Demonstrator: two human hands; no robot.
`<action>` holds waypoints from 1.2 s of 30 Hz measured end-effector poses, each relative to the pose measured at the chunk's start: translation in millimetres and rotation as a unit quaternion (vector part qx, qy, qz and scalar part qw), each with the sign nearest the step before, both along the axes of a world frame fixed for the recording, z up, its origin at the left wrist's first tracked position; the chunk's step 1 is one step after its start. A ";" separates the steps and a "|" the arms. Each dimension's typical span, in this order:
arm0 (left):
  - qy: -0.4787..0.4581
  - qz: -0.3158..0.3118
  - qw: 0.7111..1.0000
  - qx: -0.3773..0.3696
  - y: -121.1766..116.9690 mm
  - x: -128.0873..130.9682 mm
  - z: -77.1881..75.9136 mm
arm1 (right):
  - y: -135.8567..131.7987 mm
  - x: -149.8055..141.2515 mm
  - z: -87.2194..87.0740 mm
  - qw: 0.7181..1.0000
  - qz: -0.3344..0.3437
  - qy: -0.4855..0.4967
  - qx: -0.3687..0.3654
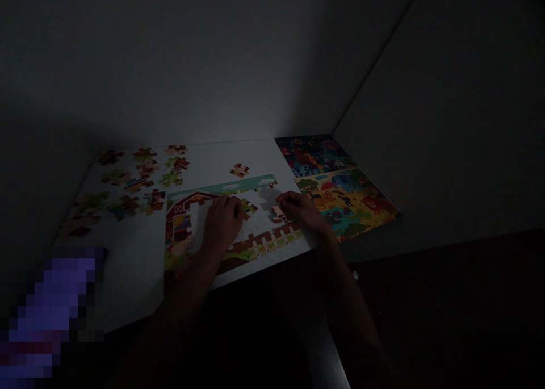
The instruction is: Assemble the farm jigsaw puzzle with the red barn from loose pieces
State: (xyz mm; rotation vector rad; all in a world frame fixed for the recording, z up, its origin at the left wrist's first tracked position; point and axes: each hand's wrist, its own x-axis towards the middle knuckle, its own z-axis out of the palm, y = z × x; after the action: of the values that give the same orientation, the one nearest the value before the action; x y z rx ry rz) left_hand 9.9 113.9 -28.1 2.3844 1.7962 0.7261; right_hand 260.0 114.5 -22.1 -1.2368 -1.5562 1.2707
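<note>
The farm-scene jigsaw with a red barn (272, 243) lies on the white worktop (208, 159), borders largely joined, middle unfilled; loose multicoloured pieces (138, 183) remain. Right hand (303, 210) pinches a pale, brown-patched piece (278, 213) (left hand (223, 221) curled, grip unclear).

My left hand (223, 218) hid part of the puzzle (272, 244), so I couldn't tell whether its fingers held anything. My right hand (304, 210) covered some of a pale piece (279, 213). The purple thing (55, 298), badly blurred, was cut off at left.
</note>
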 end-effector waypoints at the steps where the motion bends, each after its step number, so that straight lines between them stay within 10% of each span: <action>1: -0.001 0.001 1.000 -0.001 0.1 -0.1 -0.1 | -0.2 -0.5 -0.1 1.000 -0.001 0.002 -0.003; 24: -0.018 -0.014 1.000 0.013 0.8 -2.1 -2.5 | -12.8 -2.2 -9.9 0.998 -0.055 -0.033 0.012; 36: -0.029 -0.006 1.000 0.005 -0.4 0.6 1.9 | -18.4 -3.8 -3.9 0.966 -0.079 -0.213 0.121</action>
State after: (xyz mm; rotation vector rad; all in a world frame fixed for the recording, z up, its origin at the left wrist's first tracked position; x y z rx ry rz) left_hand 10.4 113.6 -26.2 2.3523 1.7597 0.7952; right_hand 256.3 96.1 -26.0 -1.5023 -1.8061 0.7144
